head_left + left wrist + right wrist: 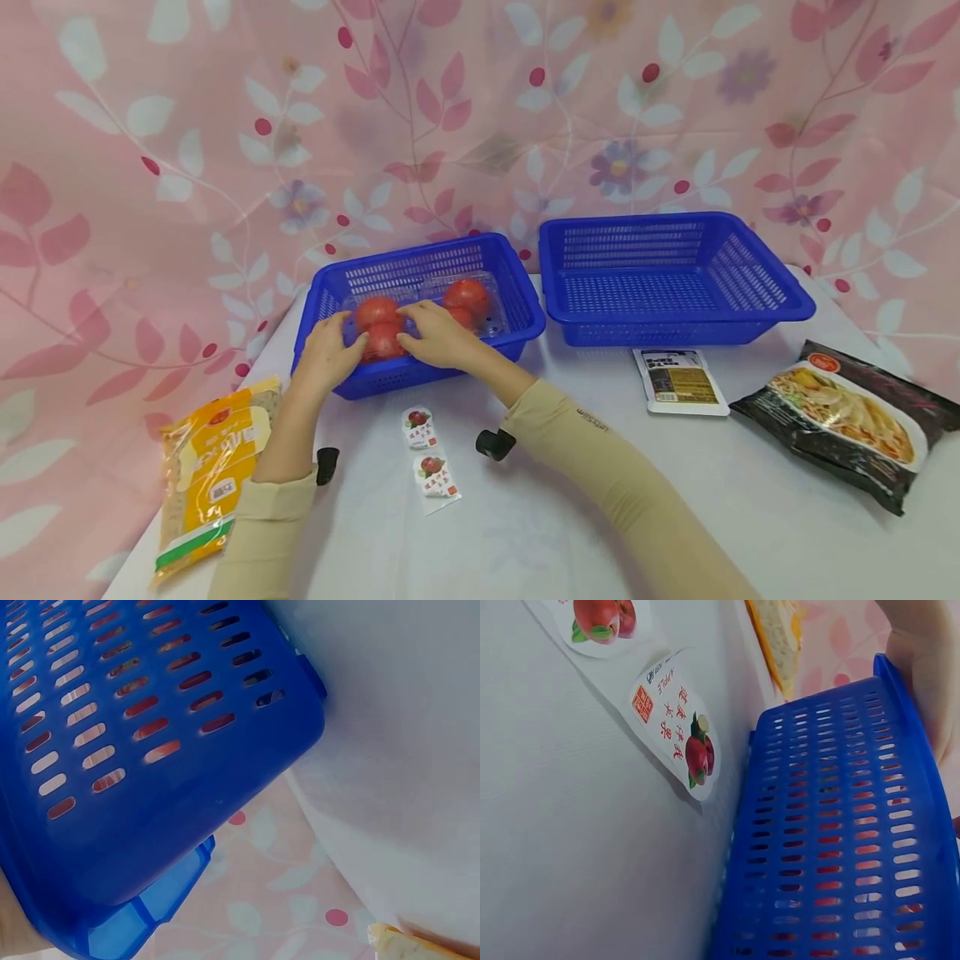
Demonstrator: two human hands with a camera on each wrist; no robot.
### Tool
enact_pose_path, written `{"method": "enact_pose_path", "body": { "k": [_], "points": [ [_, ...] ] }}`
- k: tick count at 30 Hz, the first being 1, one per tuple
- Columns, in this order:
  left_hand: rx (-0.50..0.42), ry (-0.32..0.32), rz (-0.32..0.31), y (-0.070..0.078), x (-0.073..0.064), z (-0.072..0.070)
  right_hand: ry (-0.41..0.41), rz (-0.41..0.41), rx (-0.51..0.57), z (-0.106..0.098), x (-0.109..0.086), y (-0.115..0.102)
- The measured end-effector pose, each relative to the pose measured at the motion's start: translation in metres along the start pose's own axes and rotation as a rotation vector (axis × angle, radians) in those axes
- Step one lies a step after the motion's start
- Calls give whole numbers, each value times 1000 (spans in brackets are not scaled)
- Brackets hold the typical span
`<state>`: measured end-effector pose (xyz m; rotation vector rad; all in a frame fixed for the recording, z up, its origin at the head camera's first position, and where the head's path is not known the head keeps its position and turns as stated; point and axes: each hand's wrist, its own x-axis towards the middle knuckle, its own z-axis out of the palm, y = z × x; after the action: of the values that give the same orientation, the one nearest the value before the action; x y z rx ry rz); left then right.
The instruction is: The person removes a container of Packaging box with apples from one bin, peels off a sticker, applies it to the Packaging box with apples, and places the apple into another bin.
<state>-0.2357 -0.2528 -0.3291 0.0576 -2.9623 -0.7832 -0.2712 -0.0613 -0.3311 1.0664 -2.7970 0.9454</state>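
Pink floral cloth (pixel 480 100) filled the whole back, with a white-topped table (pixel 570 517) below it. The right basket (pixel 660 333) sat at the far side, blue like the left basket (pixel 397 375), which was where the action was. A black bag (pixel 855 421) with a noodle picture lay over on the right and a yellow bag (pixel 213 475) lay on the left; the left wrist view caught just a corner of that one. Hands next: the left hand (pixel 327 354) and right hand (pixel 435 335) both reached over the left basket's near rim, thumb and fingers moderately apart, one either side of the left pair of fruit. Fingertips looked right up against it, but honestly I can't tell if they were gripping. A flat pouch (pixel 681 382) lay just in front of the right basket, and only the head view had it. The red fruit (pixel 383 342) was inside the left basket, a second pair off to the right in clear plastic; both wrist views only got red through the slots. Smallest were the stickers (pixel 435 477), near the basket, and the right wrist view alone made "APPLE" readable.
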Motion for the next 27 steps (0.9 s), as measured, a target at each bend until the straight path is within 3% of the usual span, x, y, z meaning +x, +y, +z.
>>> {"method": "enact_pose_path", "body": {
  "k": [8,19,27],
  "points": [
    [18,-46,-26,1,3,1,3,-9,-69,15,18,-3],
    [65,-94,-69,3,7,1,18,115,-132,17,28,-6],
    [76,-155,-62,0,11,2,-26,151,-265,25,39,-8]
  ]
}}
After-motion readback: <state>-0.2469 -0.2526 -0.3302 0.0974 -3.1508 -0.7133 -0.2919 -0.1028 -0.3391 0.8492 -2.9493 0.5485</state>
